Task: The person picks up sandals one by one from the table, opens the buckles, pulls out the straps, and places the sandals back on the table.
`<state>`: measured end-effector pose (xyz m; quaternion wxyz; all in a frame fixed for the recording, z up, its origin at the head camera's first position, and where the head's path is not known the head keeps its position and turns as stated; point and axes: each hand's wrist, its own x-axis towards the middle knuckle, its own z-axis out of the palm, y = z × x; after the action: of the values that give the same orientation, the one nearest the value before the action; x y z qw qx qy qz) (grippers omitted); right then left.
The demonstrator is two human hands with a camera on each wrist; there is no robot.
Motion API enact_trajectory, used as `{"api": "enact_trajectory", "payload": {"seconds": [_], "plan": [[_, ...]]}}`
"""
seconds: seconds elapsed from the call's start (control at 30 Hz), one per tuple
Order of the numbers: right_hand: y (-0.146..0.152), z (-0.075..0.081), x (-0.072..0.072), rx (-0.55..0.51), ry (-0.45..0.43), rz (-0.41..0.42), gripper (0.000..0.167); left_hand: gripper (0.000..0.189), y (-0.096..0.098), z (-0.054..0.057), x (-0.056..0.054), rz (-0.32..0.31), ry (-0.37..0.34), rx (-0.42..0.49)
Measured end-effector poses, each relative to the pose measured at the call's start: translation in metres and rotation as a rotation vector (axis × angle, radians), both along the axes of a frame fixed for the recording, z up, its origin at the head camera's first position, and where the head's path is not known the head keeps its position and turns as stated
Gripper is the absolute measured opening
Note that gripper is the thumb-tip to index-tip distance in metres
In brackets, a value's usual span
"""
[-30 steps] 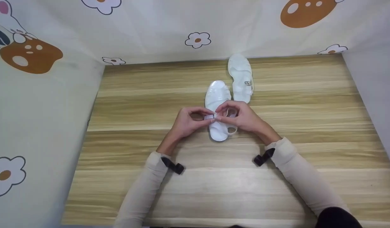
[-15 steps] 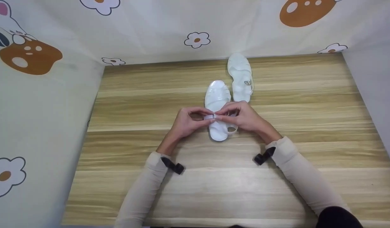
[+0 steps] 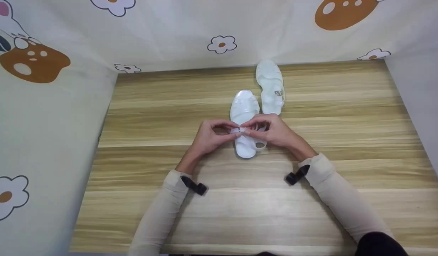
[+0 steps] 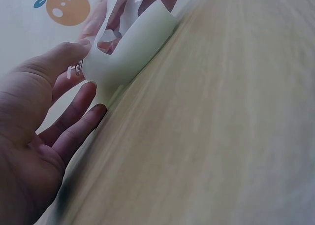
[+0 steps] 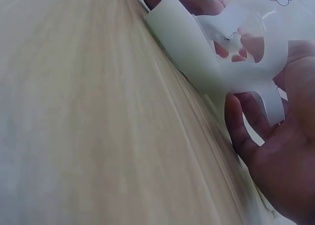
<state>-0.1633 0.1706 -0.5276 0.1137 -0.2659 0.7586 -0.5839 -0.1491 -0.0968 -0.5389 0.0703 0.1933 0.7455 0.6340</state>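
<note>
A white sandal (image 3: pixel 244 106) lies sole down on the wooden surface, toe pointing away from me. Over its instep, my left hand (image 3: pixel 209 137) pinches one side of the strap (image 3: pixel 234 131) between thumb and fingers. From the other side my right hand (image 3: pixel 275 132) pinches the strap too, its fingertips almost meeting the left ones. A small metal buckle (image 4: pixel 78 67) shows beside the left thumb in the left wrist view. In the right wrist view the white heel (image 5: pixel 184 43) rests on the surface. Fingers hide how strap and buckle fit together.
A second white sandal (image 3: pixel 270 83) lies farther back, just right of the first, its metal buckle in sight. Behind it rises a cream backdrop (image 3: pixel 176 39) printed with flowers and fruit. Wood-grain surface (image 3: pixel 151 106) extends to both sides.
Both hands stay at the sandal's strap. The fingertips shift very slightly around the strap; neither sandal visibly moves.
</note>
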Motion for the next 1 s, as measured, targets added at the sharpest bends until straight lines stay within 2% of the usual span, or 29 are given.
{"api": "enact_trajectory", "payload": {"seconds": [0.23, 0.47, 1.0], "plan": [[-0.0026, 0.0021, 0.0022, 0.007, -0.012, -0.026, 0.019, 0.024, 0.0003, 0.0005, 0.0, -0.008, 0.006, 0.004], [-0.0001, 0.001, -0.0005, -0.04, 0.012, 0.028, 0.018, 0.025, -0.0001, -0.0004, -0.0001, -0.012, -0.006, 0.004], [0.0039, 0.0004, -0.0029, -0.059, 0.02, 0.069, 0.02, 0.023, 0.0008, -0.0004, 0.0, -0.023, -0.017, 0.018]]}}
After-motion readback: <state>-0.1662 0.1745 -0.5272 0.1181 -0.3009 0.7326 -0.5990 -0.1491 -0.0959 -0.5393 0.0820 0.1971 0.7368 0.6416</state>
